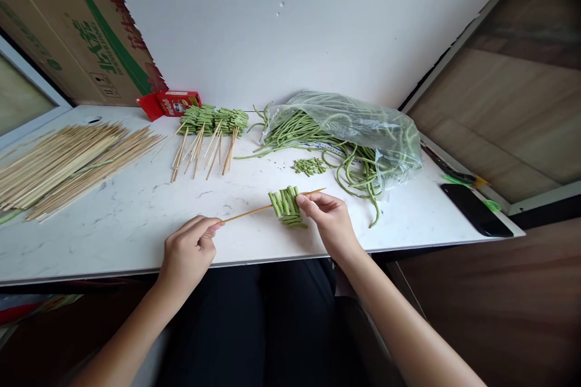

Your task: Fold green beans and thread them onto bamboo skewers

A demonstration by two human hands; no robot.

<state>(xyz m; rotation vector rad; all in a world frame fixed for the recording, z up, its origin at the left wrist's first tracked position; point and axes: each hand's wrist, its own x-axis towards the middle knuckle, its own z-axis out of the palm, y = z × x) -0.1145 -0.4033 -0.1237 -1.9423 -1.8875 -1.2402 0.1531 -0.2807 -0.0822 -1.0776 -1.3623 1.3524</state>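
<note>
My left hand (190, 248) pinches the blunt end of a bamboo skewer (247, 213), which slants up to the right above the table's front. Several short cut pieces of green long bean (284, 201) sit side by side on the skewer, crosswise to it. My right hand (329, 217) is closed, thumb and fingers gripping the bean pieces at the right of the row, with the skewer's pointed tip showing past the fingers. Below the row, more bean pieces (293, 219) lie stacked on the table, close to my right hand.
Loose skewers (59, 163) are heaped at the left. Finished bean skewers (213, 121) lie by a red box (179, 103). A plastic bag (363, 121) of long beans (295, 130) rests behind small bean ends (308, 165). A black phone (476, 210) and a knife (447, 163) are at the right.
</note>
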